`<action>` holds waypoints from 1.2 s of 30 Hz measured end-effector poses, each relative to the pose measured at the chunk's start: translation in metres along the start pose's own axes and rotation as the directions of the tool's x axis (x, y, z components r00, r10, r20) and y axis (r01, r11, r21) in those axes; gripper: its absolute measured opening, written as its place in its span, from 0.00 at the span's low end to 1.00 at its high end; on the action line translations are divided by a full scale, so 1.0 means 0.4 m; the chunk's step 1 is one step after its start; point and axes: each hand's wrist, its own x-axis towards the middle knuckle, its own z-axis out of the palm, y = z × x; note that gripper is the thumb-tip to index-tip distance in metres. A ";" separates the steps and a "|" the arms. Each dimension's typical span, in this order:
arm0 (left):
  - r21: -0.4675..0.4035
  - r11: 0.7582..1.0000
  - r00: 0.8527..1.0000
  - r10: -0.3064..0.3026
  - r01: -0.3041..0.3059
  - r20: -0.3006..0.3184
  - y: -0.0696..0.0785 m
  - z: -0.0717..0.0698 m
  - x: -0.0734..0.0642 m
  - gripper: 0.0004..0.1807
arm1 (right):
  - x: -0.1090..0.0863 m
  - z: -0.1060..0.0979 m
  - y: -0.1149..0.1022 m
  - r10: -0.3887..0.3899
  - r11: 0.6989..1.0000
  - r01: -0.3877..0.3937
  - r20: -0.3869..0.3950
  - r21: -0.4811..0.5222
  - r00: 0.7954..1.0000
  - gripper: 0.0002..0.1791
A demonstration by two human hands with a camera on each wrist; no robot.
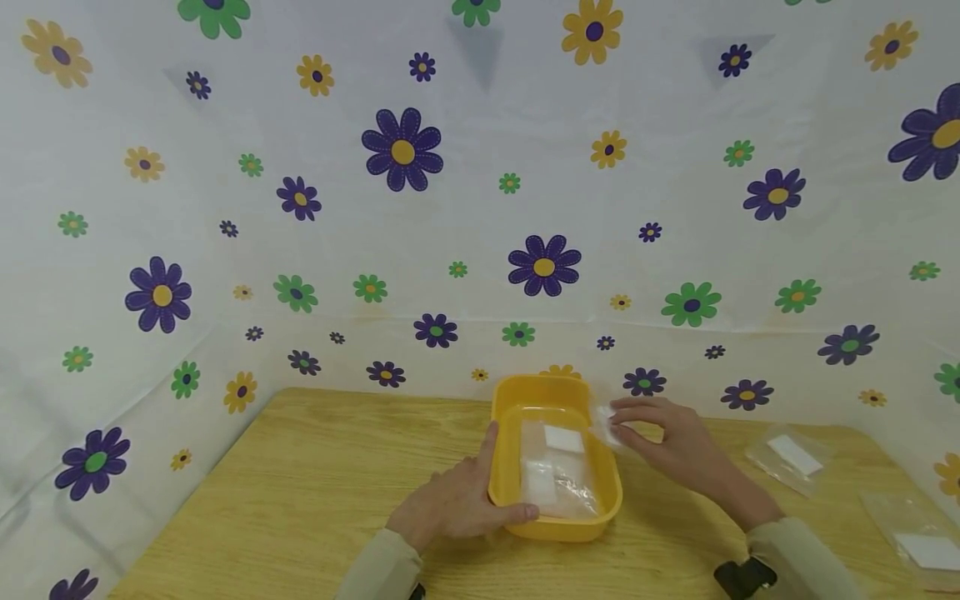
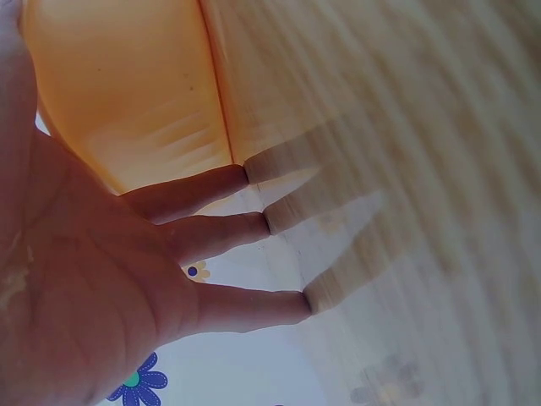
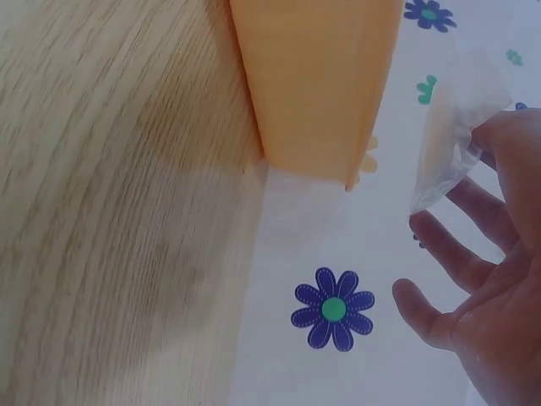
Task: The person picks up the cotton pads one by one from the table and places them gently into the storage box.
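A yellow plastic tub stands on the wooden table, holding clear plastic bags with white labels. My left hand holds its near left corner, thumb over the front rim and forefinger along the left wall. In the left wrist view the other fingers stretch out beside the tub, tips at the tabletop. Beyond the tub's right rim, my right hand pinches a small clear plastic bag between thumb and fingers. The bag hangs up in the air beside the tub wall in the right wrist view.
Two more clear bags with white labels lie on the table to the right, one farther back and one near the right edge. A white sheet with flower prints hangs behind the table and around its sides.
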 end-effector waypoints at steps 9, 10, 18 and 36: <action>0.024 1.000 1.000 -0.006 0.007 -0.013 -0.006 -0.001 -0.007 0.70 | 0.045 0.052 -0.011 -0.029 0.996 0.026 0.029 0.081 0.999 0.10; 0.024 1.000 1.000 -0.006 0.007 -0.016 -0.006 -0.001 -0.008 0.70 | 0.049 0.059 -0.009 -0.030 0.996 0.028 0.029 0.087 0.999 0.10; 0.034 0.999 1.000 -0.006 0.007 -0.023 -0.003 0.001 -0.010 0.70 | 0.075 0.097 -0.014 0.051 0.994 -0.062 0.113 0.092 0.992 0.08; 0.047 0.999 1.000 -0.028 0.028 -0.006 0.004 0.000 -0.003 0.70 | 0.101 0.133 0.007 0.064 0.998 -0.067 0.167 0.017 0.984 0.07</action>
